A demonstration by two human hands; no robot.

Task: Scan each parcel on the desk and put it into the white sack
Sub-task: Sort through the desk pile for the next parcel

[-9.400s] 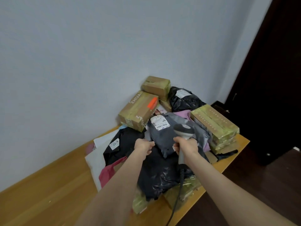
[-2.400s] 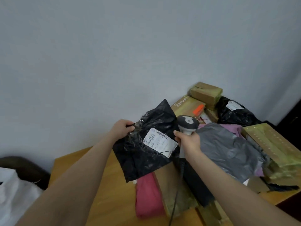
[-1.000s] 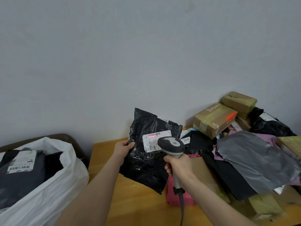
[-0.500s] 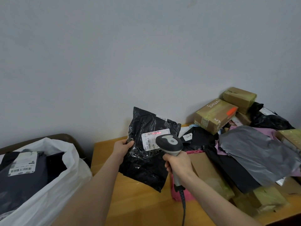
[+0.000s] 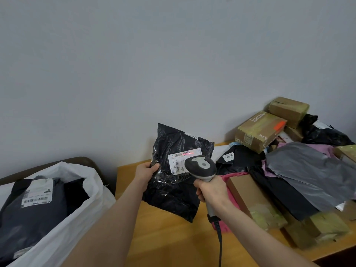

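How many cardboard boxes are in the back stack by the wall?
3: a small top box, the ZHUAN-printed box leaning just below it, and a smaller box tucked under the top one. The black bag beside them may hide more.

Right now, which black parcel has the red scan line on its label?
The black parcel held up by the left hand; the others lie on the desk or in the sack.

Plain parcel-sorting rm: wood desk (image 5: 173, 237) w/ pkg pile (image 5: 260, 132), scanner (image 5: 200, 167), white sack (image 5: 73, 218).
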